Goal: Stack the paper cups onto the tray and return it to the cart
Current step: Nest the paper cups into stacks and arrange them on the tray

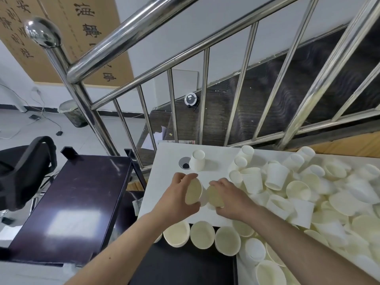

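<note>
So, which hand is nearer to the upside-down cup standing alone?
Left. The left hand is just below the upside-down cup; the right hand is lower and further right.

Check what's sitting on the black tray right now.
Three upright paper cups stand in a row along the black tray's far edge. More cups crowd its right side; whether those rest on the tray or the white table cannot be told. The forearms cover part.

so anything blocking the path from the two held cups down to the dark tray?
Nothing visible. The left hand and right hand each grip a cream paper cup above the white table. The dark tray lies just below, three upright cups along its far edge, bare behind them.
</note>
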`<move>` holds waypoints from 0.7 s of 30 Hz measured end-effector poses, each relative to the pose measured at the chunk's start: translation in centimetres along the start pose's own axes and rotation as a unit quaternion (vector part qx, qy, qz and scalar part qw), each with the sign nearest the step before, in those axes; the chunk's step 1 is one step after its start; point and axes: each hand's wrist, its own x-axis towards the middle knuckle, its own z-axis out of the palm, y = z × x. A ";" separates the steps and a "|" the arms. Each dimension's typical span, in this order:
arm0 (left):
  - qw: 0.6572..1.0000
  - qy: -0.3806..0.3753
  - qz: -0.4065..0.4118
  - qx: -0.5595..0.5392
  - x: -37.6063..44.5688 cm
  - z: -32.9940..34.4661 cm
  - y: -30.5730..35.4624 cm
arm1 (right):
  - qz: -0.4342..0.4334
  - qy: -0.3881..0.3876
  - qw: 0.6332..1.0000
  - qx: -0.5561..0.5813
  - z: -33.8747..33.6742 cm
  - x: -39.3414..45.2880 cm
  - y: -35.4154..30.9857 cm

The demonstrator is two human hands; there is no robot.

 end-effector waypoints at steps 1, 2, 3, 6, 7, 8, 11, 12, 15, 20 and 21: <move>1.000 -0.003 0.003 0.000 -0.3 0.1 0.3 | 0.010 0.017 0.999 0.027 -0.6 -0.9 0.2; 1.000 -0.006 0.007 0.000 -0.5 0.1 0.5 | 0.019 0.032 0.998 0.048 -1.1 -1.8 0.4; 1.000 -0.011 0.011 0.001 -0.8 0.2 0.9 | 0.028 0.046 0.997 0.063 -1.5 -2.9 0.7; 1.000 -0.022 0.017 0.006 -1.5 0.5 1.8 | 0.049 0.075 0.990 0.113 -2.2 -5.6 1.2; 0.999 -0.026 0.019 0.010 -1.7 0.6 1.9 | 0.052 0.079 0.988 0.124 -2.3 -6.2 1.3; 0.999 -0.031 0.023 0.015 -1.9 0.6 2.2 | 0.054 0.081 0.987 0.130 -2.3 -7.0 1.4; 0.997 -0.064 0.031 0.039 -2.5 0.9 2.6 | 0.053 0.075 0.987 0.130 -2.1 -8.7 1.6; 0.995 -0.080 0.031 0.052 -2.6 1.1 2.6 | 0.051 0.066 0.989 0.126 -1.9 -9.1 1.5; 0.986 -0.120 0.035 0.113 -2.8 1.8 2.8 | 0.035 0.032 0.994 0.099 -1.0 -9.8 1.2; 0.968 -0.156 0.049 0.188 -3.1 3.1 3.1 | 0.013 0.001 0.998 0.064 0.9 -10.0 0.9; 0.965 -0.162 0.050 0.199 -3.2 3.4 3.2 | 0.010 -0.005 0.998 0.063 1.2 -10.0 0.9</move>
